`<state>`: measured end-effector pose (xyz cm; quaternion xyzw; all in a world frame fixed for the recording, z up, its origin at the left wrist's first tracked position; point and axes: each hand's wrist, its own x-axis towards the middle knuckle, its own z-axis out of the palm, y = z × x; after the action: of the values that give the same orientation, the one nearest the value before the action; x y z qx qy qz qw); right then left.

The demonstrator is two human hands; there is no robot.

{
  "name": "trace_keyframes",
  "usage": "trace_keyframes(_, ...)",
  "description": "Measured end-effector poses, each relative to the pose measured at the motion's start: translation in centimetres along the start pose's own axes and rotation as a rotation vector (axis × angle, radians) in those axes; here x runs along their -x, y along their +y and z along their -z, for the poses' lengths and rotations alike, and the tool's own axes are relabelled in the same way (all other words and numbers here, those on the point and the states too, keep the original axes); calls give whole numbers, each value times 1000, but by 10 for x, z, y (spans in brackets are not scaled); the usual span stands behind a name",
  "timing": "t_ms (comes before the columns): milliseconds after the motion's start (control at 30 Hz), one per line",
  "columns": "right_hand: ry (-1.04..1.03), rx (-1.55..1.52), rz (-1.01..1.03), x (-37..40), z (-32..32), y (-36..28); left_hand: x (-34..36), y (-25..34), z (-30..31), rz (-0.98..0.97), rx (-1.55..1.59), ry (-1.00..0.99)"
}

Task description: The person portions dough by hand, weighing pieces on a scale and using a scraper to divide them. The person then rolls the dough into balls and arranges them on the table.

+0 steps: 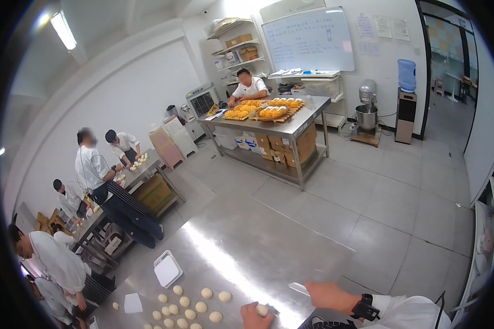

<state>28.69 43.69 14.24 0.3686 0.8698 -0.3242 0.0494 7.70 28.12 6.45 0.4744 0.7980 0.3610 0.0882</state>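
At the bottom centre, my left hand [253, 316] is closed around a pale dough ball [262, 310] on the steel table [291, 247]. To its right, my right hand [325, 296] grips a white flat scraper [299, 288], its blade pointing left over the table. A black watch sits on my right wrist. Several round dough balls [201, 307] lie spread to the left of my left hand. Beyond them is a white scale [167, 268], and a white sheet [133, 303] lies further left.
Several people in white stand around another steel table [142, 175] at the left. One person [250, 88] sits behind a far table [291, 127] with orange-topped items. A mixer [366, 109] and a water dispenser [406, 104] stand at the back right.
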Motion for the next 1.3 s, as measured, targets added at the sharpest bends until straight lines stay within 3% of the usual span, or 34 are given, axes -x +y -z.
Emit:
trace_keyframes(100,-12,-13,-13,1,3,-4,3,-47,-51,-104,-50,-182)
trace_keyframes(233,-11,71,-18,0,3,-4,2,-51,-57,-167,-94,-170)
trace_keyframes(300,-15,28,-28,6,2,-5,14,-35,-43,-194,-25,-13)
trace_keyframes(733,23,68,-52,-2,-8,-4,15,-42,-51,-249,-3,25)
trace_keyframes(800,29,78,-53,-2,-9,-3,10,-39,-50,-308,14,105)
trace_keyframes(1000,21,55,-76,-1,-7,-6,9,-44,-49,-272,58,-28)
trace_keyframes(1167,-23,85,-101,-2,-3,-10,10,-36,-45,-260,21,-14)
trace_keyframes(1300,191,172,39,-9,-20,1,15,-47,-52,-158,62,-38)
